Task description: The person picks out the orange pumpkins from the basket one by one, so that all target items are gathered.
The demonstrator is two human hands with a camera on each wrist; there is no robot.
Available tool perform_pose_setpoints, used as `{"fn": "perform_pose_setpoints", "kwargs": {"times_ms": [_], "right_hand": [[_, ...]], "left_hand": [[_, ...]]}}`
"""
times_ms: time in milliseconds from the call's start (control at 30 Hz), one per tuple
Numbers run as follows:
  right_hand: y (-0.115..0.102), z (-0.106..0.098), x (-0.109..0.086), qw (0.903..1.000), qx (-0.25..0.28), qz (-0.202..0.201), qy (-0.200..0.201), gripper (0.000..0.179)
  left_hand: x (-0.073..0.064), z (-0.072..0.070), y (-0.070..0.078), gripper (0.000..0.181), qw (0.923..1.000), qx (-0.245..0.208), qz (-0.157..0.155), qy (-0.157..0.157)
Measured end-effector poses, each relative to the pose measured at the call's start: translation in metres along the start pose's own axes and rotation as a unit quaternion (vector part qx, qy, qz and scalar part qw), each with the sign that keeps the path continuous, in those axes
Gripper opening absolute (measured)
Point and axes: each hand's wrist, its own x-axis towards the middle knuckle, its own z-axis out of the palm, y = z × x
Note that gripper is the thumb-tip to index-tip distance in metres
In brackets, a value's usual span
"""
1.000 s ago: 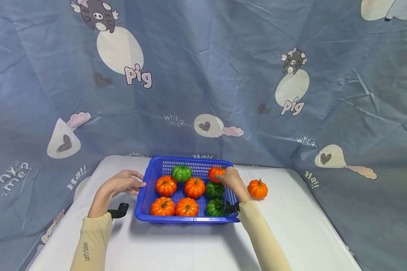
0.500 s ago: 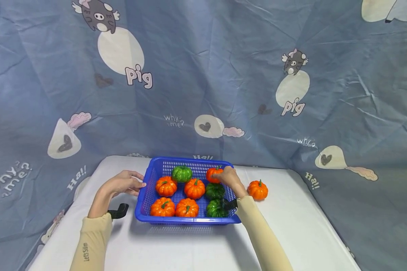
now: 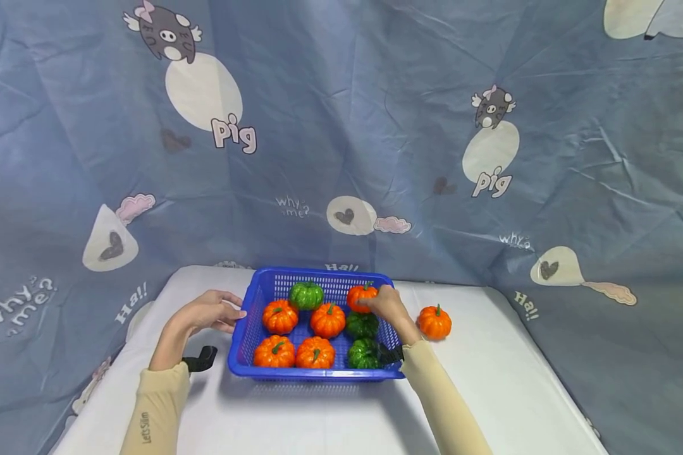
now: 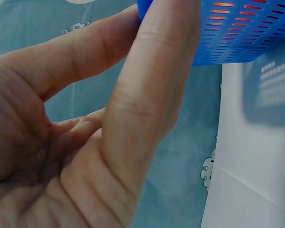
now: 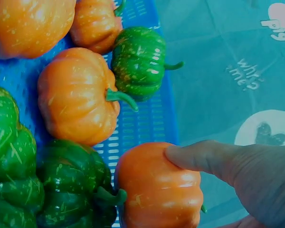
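Observation:
A blue plastic basket (image 3: 330,373) holds several small orange and green pumpkins. At its left side, my left hand (image 3: 213,311) holds the rim with its fingertips; in the left wrist view thumb and finger meet the blue edge. My right hand (image 3: 388,304) reaches over the basket's right side and grips an orange pumpkin (image 3: 361,297) at the back right corner. The right wrist view shows the thumb (image 5: 199,156) pressed on this pumpkin's skin, the other fingers mostly hidden. Dark green pumpkins (image 3: 362,325) sit just in front of it.
Another orange pumpkin (image 3: 434,323) lies on the white table (image 3: 489,379), right of the basket. Inside the basket, a lighter green pumpkin (image 3: 306,295) sits at the back. A blue patterned cloth (image 3: 319,126) hangs behind and at both sides.
The right hand and its orange pumpkin have shifted slightly left in the basket's back corner. My left hand stays at the rim, and the view has tilted a little.

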Motion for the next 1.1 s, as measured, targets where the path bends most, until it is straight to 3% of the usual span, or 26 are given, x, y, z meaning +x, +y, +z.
{"fn": "perform_pose_setpoints", "kwargs": {"times_ms": [67, 233, 367, 767, 1100], "right_hand": [[0.001, -0.002, -0.004, 1.0, 0.006, 0.0, 0.005, 0.041], [0.001, -0.008, -0.016, 0.9997, 0.022, -0.001, 0.013, 0.063], [0.001, -0.014, -0.027, 0.9995, 0.023, -0.013, 0.02, 0.068], [0.014, -0.041, -0.069, 0.9916, 0.119, -0.042, 0.028, 0.07], [0.035, -0.059, -0.083, 0.9868, 0.153, -0.039, 0.035, 0.071]], "left_hand": [[0.0, 0.001, 0.0, 0.051, 1.0, 0.003, -0.001, 0.001], [-0.001, 0.001, -0.002, 0.052, 1.0, 0.002, 0.0, 0.001], [0.0, 0.001, -0.002, 0.052, 1.0, 0.002, 0.003, 0.0], [0.0, 0.002, -0.001, 0.052, 1.0, 0.004, 0.004, -0.002], [0.0, 0.001, -0.002, 0.052, 0.9999, 0.01, 0.003, -0.002]]}}
